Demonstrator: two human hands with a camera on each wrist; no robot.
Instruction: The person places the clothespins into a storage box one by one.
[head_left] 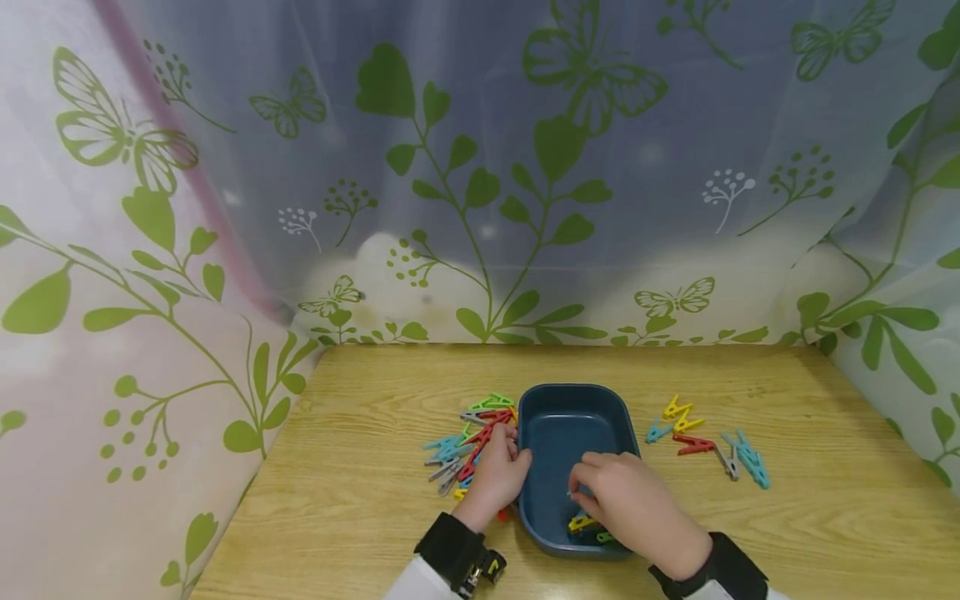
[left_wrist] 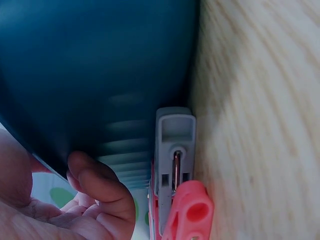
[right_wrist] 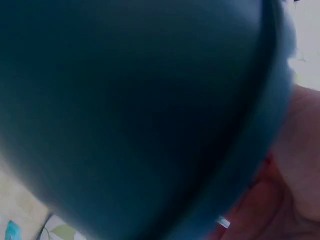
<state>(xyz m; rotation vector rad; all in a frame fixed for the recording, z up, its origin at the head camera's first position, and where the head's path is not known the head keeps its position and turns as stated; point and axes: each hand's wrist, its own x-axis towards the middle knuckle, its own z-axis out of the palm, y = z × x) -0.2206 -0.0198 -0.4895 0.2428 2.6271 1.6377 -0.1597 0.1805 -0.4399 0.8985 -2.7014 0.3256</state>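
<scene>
A dark blue rectangular bin [head_left: 577, 404] stands on the wooden table. My left hand [head_left: 495, 475] grips its left rim; in the left wrist view curled fingers [left_wrist: 102, 187] lie against the outer wall. Over the bin's right part is my right hand [head_left: 633, 500], fingers bent together. A small pale tip [right_wrist: 223, 221] shows at its fingers, apparently part of a clothespin mostly hidden by the hand. Inside the bin near the front lie a yellow clothespin [head_left: 581, 523] and a green clothespin [head_left: 605, 537], partly covered by the right hand.
Left of the bin is a pile of mixed clothespins [head_left: 450, 450], some against its wall. A grey clothespin [left_wrist: 175, 145] lies by the bin's base. To the right are scattered yellow clothespins [head_left: 686, 422], a red clothespin [head_left: 693, 444] and blue clothespins [head_left: 752, 461]. Patterned curtains [head_left: 465, 250] surround the table.
</scene>
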